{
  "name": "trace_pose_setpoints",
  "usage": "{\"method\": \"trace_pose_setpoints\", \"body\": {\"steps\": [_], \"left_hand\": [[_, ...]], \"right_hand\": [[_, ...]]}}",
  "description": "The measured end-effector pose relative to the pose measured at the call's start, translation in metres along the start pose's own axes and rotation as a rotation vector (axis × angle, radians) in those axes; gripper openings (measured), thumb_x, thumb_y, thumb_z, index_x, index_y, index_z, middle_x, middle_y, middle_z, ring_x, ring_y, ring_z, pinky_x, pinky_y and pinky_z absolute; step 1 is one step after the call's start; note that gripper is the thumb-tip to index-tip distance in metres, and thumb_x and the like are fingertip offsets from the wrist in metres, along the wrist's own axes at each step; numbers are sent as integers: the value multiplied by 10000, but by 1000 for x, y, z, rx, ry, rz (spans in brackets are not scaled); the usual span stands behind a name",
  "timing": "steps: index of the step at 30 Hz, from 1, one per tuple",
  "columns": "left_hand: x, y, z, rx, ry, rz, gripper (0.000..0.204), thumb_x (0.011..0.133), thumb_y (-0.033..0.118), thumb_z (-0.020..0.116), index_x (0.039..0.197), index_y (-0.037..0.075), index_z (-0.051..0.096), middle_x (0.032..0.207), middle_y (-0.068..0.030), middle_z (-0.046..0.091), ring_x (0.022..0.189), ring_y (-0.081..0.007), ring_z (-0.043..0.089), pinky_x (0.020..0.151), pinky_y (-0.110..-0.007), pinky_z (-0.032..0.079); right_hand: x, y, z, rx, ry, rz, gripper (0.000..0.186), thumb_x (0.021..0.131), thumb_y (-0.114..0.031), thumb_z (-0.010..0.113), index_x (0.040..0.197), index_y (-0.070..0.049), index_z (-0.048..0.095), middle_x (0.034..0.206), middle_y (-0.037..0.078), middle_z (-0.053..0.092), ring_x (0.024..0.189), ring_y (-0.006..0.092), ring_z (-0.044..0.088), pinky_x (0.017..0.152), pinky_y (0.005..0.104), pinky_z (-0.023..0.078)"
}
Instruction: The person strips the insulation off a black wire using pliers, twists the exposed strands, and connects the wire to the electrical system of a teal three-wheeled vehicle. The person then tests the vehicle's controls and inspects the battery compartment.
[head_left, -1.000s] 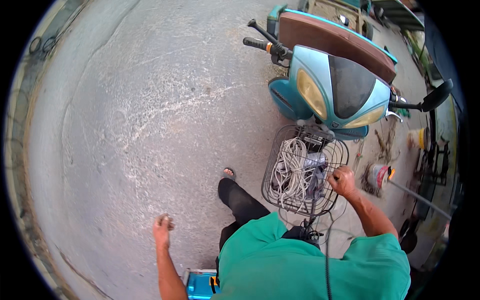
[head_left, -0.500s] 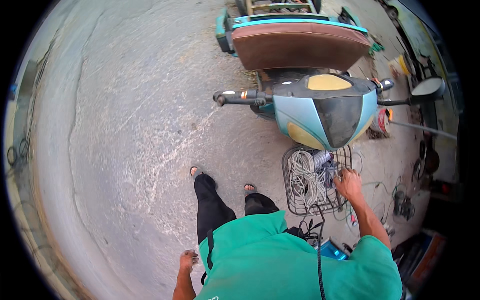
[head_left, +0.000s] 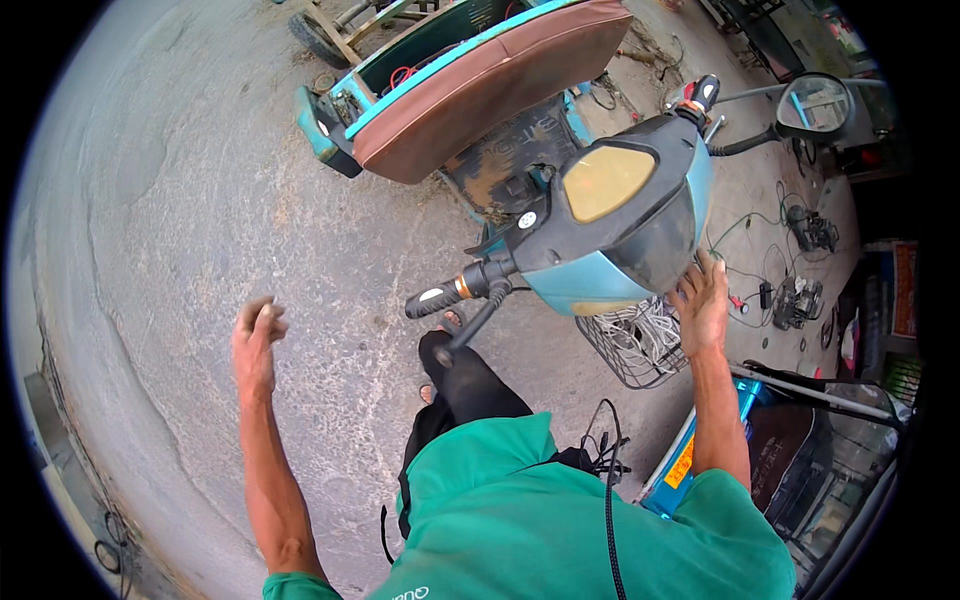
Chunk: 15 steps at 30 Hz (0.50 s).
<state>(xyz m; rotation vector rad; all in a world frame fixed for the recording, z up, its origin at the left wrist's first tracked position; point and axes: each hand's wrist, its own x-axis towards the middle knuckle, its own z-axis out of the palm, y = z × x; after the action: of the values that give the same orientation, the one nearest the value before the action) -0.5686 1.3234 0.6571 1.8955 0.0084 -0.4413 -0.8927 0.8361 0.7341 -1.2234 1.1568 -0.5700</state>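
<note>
Left hand [head_left: 256, 340] has risen, seemingly clear of handlebar [head_left: 452, 293].

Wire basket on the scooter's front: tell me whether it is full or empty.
Not empty. The wire basket holds a bundle of coiled whitish cord; the right hand rests at its rim.

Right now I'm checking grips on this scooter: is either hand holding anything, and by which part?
The right hand rests on the scooter's front cowl above the wire basket, not clearly gripping. The left hand holds nothing.
</note>
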Motion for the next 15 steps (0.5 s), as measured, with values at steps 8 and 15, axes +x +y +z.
{"method": "trace_pose_setpoints", "body": {"steps": [8, 15], "left_hand": [[41, 77, 160, -91, -667, 103, 279, 949, 198, 604, 1139, -7, 610, 989, -107, 672, 861, -154, 629, 785, -304, 516], [85, 112, 220, -225, -966, 290, 366, 972, 318, 541, 1049, -25, 644, 963, -124, 655, 899, -188, 629, 816, -336, 501]], "right_hand": [[13, 4, 54, 163, 226, 4, 603, 1027, -464, 368, 1420, -8, 405, 1456, 119, 450, 1325, 247, 430, 1121, 373, 302], [-2, 7, 67, 22, 442, -57, 552, 1050, -415, 324, 1413, -12, 427, 1430, 109, 468, 1309, 221, 440, 1110, 350, 309]]}}
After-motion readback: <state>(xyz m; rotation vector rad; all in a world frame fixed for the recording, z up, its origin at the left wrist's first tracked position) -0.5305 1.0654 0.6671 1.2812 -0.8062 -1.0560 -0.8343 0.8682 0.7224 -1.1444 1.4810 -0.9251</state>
